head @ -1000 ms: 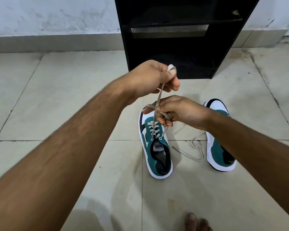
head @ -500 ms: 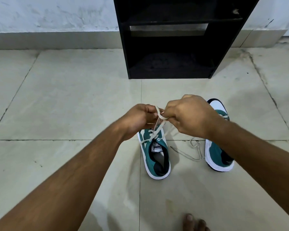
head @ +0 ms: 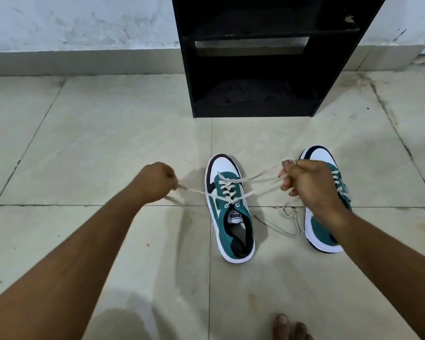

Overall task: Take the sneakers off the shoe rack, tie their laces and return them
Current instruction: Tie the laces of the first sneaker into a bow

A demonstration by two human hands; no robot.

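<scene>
Two teal and white sneakers stand on the tiled floor, toes toward the rack. The left sneaker (head: pixel 228 212) is between my hands. Its cream laces (head: pixel 255 182) are stretched out sideways over the tongue. My left hand (head: pixel 155 182) is closed on the lace end left of the shoe. My right hand (head: pixel 304 182) grips the lace strands on the right, in front of the right sneaker (head: pixel 322 229) and hiding its middle. That shoe's lace (head: pixel 285 222) lies loose on the floor between the two shoes.
The black shoe rack (head: pixel 253 69) stands against the white wall straight ahead, its lower shelf empty of shoes. My bare toes (head: pixel 290 327) show at the bottom edge. Pale floor tiles spread to both sides.
My hands were together over the left sneaker's tongue. They have moved apart sideways, drawing the laces out taut to the left and right.
</scene>
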